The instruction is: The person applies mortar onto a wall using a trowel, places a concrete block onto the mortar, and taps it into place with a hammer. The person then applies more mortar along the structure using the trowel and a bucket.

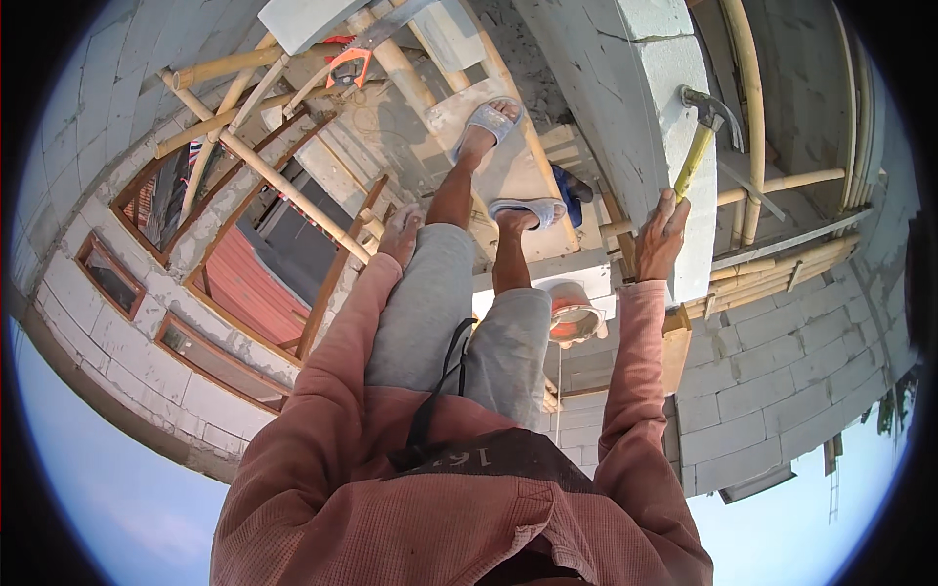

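My right hand (662, 236) is closed round the yellow handle of a claw hammer (696, 161). The hammer's dark metal head lies at the far end, over the side of a pale block wall (664, 73). On the left, my left hand (399, 234) hangs beside my grey trouser leg near the knee, its fingers stretched out and nothing seen in them. Both my feet, in grey-blue slides, rest on boards (503, 161) between the walls.
A handsaw with an orange handle (349, 68) lies at the far left, by bamboo poles (293, 195). A reddish bucket (575, 317) hangs or stands near my right knee. More bamboo (747, 117) runs beyond the right wall. Wooden window frames (220, 381) are set in the left wall.
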The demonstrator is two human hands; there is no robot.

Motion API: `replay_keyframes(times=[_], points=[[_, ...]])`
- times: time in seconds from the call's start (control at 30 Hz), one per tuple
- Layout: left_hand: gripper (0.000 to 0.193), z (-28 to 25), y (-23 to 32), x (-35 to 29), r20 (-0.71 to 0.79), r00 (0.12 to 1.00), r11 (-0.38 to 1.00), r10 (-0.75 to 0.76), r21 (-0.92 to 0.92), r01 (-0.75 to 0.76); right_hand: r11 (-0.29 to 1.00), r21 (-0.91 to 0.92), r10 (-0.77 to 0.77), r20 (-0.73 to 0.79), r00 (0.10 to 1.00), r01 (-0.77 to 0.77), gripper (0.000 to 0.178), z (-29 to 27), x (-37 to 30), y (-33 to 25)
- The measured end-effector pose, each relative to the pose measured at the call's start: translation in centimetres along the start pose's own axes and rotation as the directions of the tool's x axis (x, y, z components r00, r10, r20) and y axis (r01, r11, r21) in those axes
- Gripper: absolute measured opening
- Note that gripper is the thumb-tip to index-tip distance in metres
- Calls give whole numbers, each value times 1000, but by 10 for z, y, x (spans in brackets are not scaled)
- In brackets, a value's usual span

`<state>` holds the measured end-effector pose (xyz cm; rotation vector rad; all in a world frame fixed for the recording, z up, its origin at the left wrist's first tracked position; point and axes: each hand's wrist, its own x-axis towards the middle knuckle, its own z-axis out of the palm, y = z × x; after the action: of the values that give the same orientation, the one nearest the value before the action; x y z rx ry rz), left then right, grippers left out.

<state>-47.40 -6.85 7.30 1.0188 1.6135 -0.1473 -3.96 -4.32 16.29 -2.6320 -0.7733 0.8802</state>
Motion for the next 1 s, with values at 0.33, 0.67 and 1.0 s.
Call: replay_keyframes(times=[0.33,0.67,1.0], points=[[59,-18,-2,-8,144,976,985,-165,-31,171,981,189,20,43,999,-28,57,1,3,4],[106,-22,12,-23,615,785,990,-81,142,-9,646,698,340,100,935,-309,48,19,-25,30],[133,40,69,-89,446,776,519,-446,835,-182,692,479,359,419,834,-540,48,77,-157,214]])
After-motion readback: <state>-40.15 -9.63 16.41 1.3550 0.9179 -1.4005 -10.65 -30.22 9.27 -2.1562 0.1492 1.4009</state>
